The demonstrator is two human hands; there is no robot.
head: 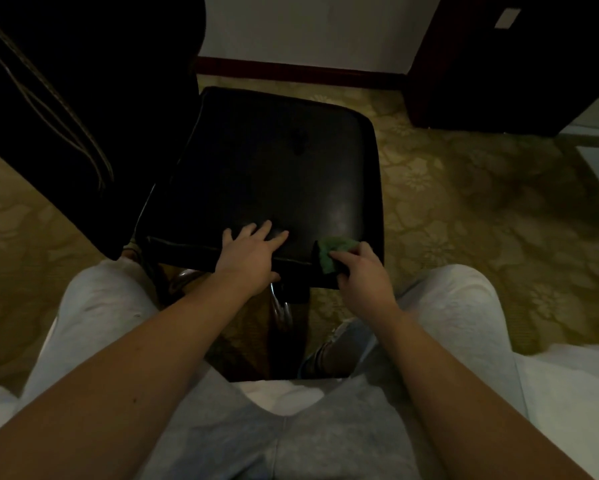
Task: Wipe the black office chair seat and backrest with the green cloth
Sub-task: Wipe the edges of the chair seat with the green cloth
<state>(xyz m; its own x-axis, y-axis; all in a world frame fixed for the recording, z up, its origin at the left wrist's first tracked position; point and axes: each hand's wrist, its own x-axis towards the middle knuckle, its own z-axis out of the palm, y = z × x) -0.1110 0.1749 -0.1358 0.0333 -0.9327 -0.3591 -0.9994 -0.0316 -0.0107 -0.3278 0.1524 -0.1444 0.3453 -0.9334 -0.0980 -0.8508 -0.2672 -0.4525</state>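
Note:
The black office chair seat (273,168) fills the middle of the head view, with its tall black backrest (83,98) rising at the left. My left hand (247,252) lies flat on the seat's near edge, fingers spread and straight. My right hand (358,271) grips the folded green cloth (331,252) and holds it against the seat's near right corner, draped over the front edge. Part of the cloth is hidden under my fingers.
Patterned yellowish carpet (464,202) surrounds the chair. A white wall with a dark red skirting board (291,72) stands behind it, and dark wooden furniture (498,64) stands at the back right. The chair's chrome base (280,306) shows below the seat, between my knees.

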